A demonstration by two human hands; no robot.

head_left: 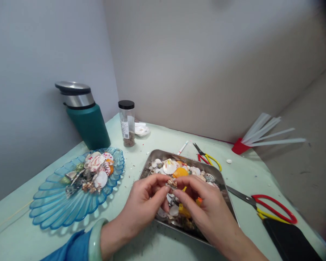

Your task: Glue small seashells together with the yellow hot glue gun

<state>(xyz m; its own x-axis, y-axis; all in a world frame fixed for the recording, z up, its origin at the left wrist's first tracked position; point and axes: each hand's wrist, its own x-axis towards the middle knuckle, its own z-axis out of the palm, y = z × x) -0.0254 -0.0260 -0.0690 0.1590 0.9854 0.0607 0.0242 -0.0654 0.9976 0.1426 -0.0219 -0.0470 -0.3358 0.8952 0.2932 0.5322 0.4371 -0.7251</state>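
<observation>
Left hand [141, 206]: fingertips pinched on small speckled shell [172, 183].
Right hand [203, 206]: pinching the same shell, steadying it above metal tray [228, 197].

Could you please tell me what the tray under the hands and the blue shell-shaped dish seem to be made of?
The tray looks like bare metal, likely stainless steel: grey, with a dull sheen and a rolled rim. The blue dish seems to be clear tinted plastic or glass; the table shows through its ribs, and its look alone leaves that open.

We wear a blue sleeve [75, 248] and a pale green bangle [95, 239] on our left arm; our right is bare.
</observation>
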